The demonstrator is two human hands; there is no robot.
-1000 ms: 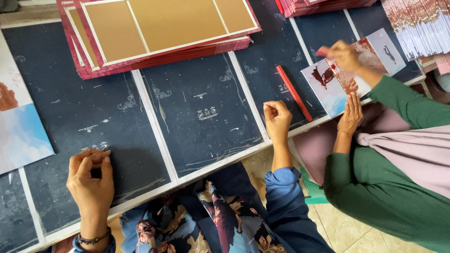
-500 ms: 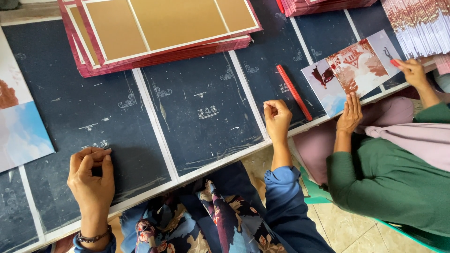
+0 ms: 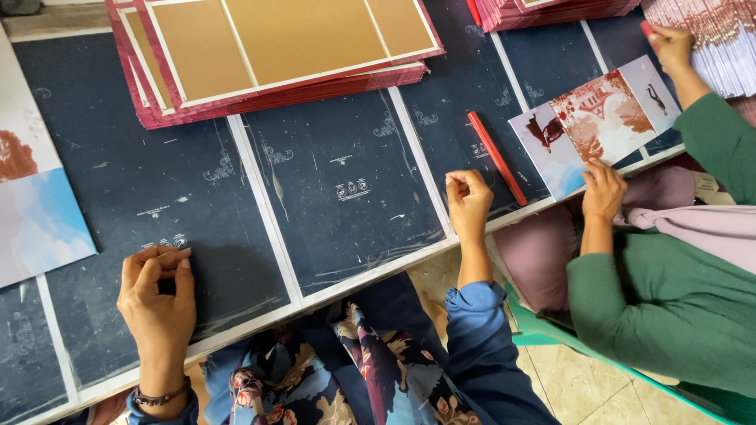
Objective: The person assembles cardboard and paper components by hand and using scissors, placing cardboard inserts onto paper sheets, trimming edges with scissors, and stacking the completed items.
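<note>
Both hands, left point(image 3: 157, 293) and right point(image 3: 468, 203), rest loosely curled and hold nothing on the dark sheet point(image 3: 346, 189) spread flat between them on the surface; judged best practice: press both corners down evenly, clear of the red stick point(image 3: 496, 157).

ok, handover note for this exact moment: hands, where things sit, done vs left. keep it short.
Left hand: curled, fingertips on the dark sheet, holding nothing.
Right hand: loosely closed on the same sheet by its right white seam, near the red stick; no visible grasp.
Board stack lies at the sheet's far edge.
A co-worker's hand presses a printed card.
Done: sheet lies flat along the table edge.
Left: no board placed on it yet.
</note>
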